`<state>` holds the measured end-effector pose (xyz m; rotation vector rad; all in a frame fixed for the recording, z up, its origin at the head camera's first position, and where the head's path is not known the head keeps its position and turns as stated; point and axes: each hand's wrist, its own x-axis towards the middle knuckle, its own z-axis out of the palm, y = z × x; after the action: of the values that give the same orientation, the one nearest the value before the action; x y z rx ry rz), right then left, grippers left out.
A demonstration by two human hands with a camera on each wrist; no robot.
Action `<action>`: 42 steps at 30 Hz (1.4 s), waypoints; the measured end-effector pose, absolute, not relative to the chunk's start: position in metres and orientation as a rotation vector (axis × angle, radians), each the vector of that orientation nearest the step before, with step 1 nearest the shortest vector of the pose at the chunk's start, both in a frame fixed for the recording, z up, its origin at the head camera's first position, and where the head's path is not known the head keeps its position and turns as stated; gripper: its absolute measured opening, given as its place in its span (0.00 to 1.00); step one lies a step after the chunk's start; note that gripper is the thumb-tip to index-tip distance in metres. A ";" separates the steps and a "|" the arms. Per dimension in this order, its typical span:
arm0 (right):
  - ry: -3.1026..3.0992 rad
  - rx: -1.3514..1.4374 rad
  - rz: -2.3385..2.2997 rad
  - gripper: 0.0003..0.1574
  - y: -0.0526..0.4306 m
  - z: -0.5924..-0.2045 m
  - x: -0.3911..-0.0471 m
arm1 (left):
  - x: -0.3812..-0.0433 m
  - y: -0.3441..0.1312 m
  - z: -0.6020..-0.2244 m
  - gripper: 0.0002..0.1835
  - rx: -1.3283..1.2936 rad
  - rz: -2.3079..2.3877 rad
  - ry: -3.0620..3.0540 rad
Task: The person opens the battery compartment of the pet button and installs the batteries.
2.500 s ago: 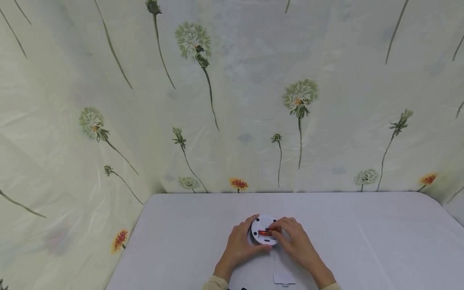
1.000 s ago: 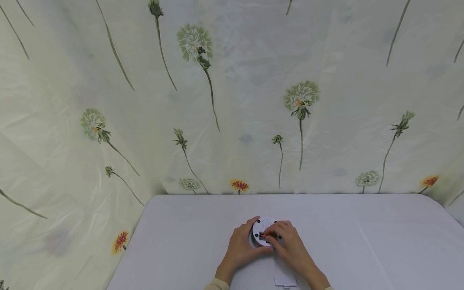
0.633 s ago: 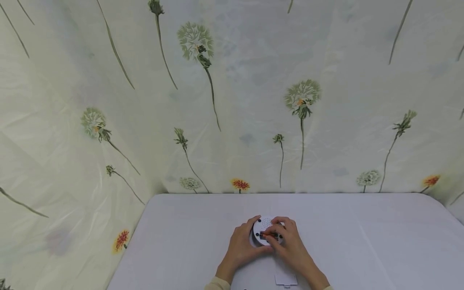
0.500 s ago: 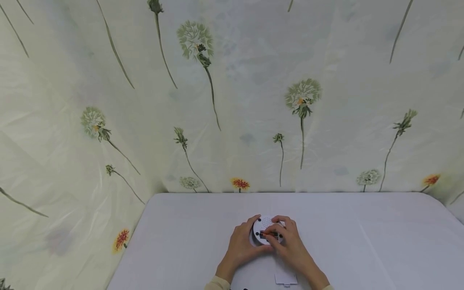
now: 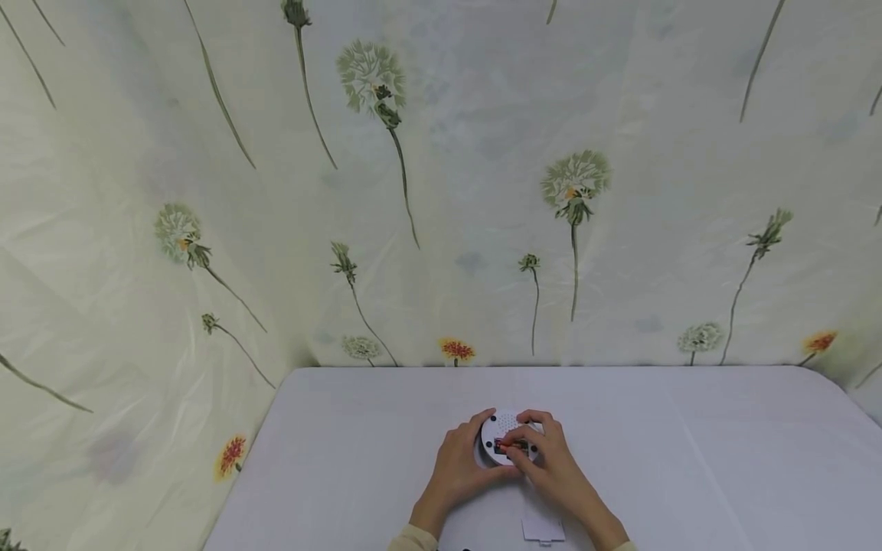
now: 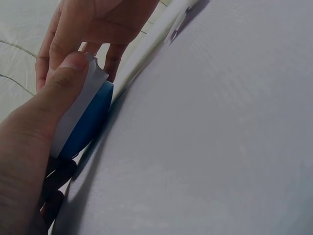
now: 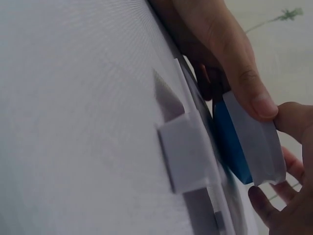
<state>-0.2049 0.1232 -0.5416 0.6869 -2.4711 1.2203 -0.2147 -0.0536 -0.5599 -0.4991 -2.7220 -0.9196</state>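
Note:
A round white device [image 5: 501, 425] shows a perforated grille, black feet and a battery compartment in its upturned face. Blue colouring [image 6: 90, 122] covers its lower side in the left wrist view. My left hand [image 5: 458, 463] grips its rim, thumb at the near side and fingers round the far left. My right hand [image 5: 551, 451] bends over the compartment, thumb and index finger pinching a red-orange battery [image 5: 505, 443], mostly hidden under the fingertips. Dark compartment interior shows just left of those fingertips. In the right wrist view, the right hand [image 7: 298, 161] is at the device's edge.
A flat white piece with a small tab [image 5: 543, 529] lies on the white-covered table [image 5: 344, 459], near the right forearm. Behind the table hangs a flower-patterned curtain [image 5: 468, 191]. A small dark thing [image 5: 466, 549] peeks in at the bottom edge.
The right hand has shifted left across the compartment, covering most of the red battery that showed there 2.5 s ago. The left hand keeps its hold; over the last half second little moves.

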 end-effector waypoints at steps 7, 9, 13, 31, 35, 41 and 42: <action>-2.474 0.699 1.197 0.06 0.123 -0.542 -0.204 | -0.215 -0.054 -0.561 0.50 -0.491 -0.937 -2.737; -2.475 0.699 1.198 0.06 0.123 -0.542 -0.204 | -0.215 -0.054 -0.561 0.50 -0.493 -0.938 -2.735; -2.470 0.690 1.209 0.07 0.123 -0.542 -0.204 | -0.216 -0.054 -0.560 0.50 -0.498 -0.948 -2.728; -2.588 0.330 1.444 0.43 0.108 -0.544 -0.199 | -0.213 -0.055 -0.560 0.46 -0.474 -0.940 -2.748; -2.612 0.212 1.475 0.47 0.101 -0.544 -0.199 | -0.214 -0.055 -0.559 0.45 -0.482 -0.941 -2.750; -2.660 0.059 1.471 0.50 0.096 -0.540 -0.201 | -0.217 -0.054 -0.560 0.44 -0.495 -0.941 -2.743; -2.670 0.046 1.466 0.50 0.095 -0.539 -0.201 | -0.217 -0.054 -0.559 0.44 -0.494 -0.938 -2.746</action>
<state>-0.2012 0.0953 -0.5390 0.0456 -2.6703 1.4655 -0.2169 -0.0539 -0.5595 -0.4940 -2.7460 -0.9383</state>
